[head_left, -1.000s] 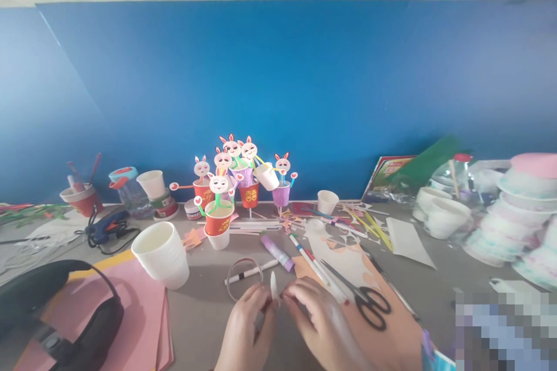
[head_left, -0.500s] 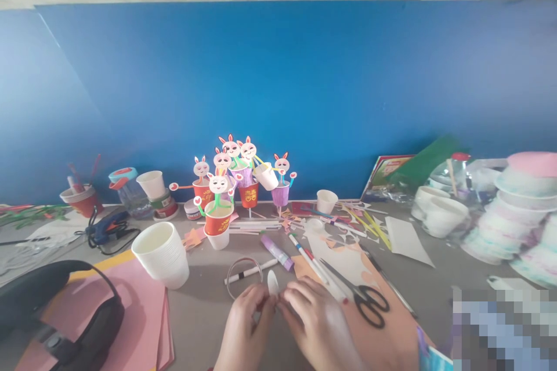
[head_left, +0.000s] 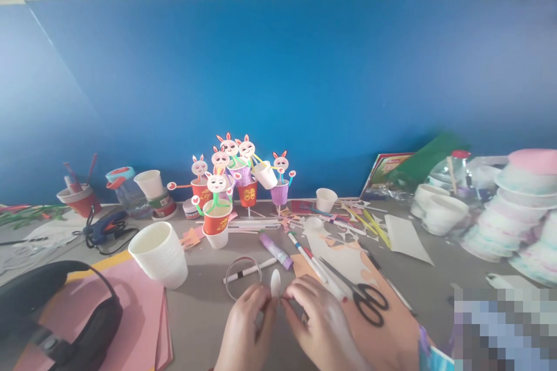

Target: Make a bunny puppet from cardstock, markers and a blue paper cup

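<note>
Between my fingertips stands a small, thin white oval piece [head_left: 275,282], probably paper, with its lower end covered by my fingers. My left hand [head_left: 249,320] pinches it from the left. From the right, the thumb and index finger of my right hand [head_left: 314,312] are closed at its edge. Just beyond my left hand, a bracelet-like ring [head_left: 227,279] lies over a white marker [head_left: 255,269]. A purple glue stick [head_left: 277,251] lies past the oval piece. Black-handled scissors [head_left: 369,304] rest on orange paper [head_left: 383,339] to the right of my right hand.
Rabbit-faced cup figures [head_left: 217,217] stand by the blue partition [head_left: 304,81]. A stack of white paper cups [head_left: 163,258], pink paper [head_left: 143,324] and black headphones [head_left: 104,324] are at left. Paper scraps [head_left: 343,255] lie at centre right, and painted bowls [head_left: 500,226] stand stacked at far right.
My right fingertips have shifted slightly at the white oval piece, and it now stands a little more upright. The view has moved slightly; the things on the table stay put.
</note>
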### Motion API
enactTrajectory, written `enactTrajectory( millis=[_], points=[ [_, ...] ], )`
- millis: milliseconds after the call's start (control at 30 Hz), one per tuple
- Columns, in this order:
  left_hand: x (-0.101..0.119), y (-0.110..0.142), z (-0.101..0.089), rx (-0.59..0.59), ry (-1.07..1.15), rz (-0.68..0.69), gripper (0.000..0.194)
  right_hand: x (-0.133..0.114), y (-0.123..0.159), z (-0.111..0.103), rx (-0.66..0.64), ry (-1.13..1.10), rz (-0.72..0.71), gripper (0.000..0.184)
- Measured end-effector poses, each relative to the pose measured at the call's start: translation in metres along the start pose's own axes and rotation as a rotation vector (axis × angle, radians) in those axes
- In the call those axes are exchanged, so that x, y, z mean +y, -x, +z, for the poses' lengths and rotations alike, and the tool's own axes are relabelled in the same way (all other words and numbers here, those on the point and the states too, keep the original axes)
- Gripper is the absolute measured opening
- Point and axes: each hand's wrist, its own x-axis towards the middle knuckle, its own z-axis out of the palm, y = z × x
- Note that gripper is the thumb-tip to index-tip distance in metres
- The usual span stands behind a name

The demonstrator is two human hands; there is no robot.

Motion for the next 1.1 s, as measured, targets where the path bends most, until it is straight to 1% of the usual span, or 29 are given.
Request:
enactTrajectory(
  millis=[233, 367, 567, 733, 933, 1100],
  points=[
    [0.0000, -0.0015, -0.0013, -0.022, -0.011, 0.003, 0.029, 0.0014, 0.0004, 0.0006, -0.013, -0.015, 0.010, 0.019],
    [-0.0007, 0.0002, -0.0008, -0.023, -0.020, 0.034, 0.028, 0.0004, -0.0012, -0.0006, -0.017, 0.009, -0.009, 0.018],
    [-0.0016, 0.0028, 0.0015, -0.038, -0.027, 0.042, 0.027, 0.0003, -0.0016, -0.0016, -0.038, 0.042, -0.016, 0.018],
    [-0.0033, 0.0025, 0.0026, -0.019, -0.066, 0.050, 0.028, 0.0016, -0.0008, 0.0001, -0.033, 0.023, -0.004, 0.019],
    [-0.0020, 0.0010, 0.0019, 0.009, -0.096, 0.092, 0.026, -0.0008, -0.0021, -0.0024, -0.017, 0.028, -0.027, 0.018],
    [-0.0016, 0.0017, 0.0028, 0.007, -0.108, 0.102, 0.026, 0.0021, -0.0026, 0.0004, -0.004, 0.041, -0.029, 0.018]
  ],
)
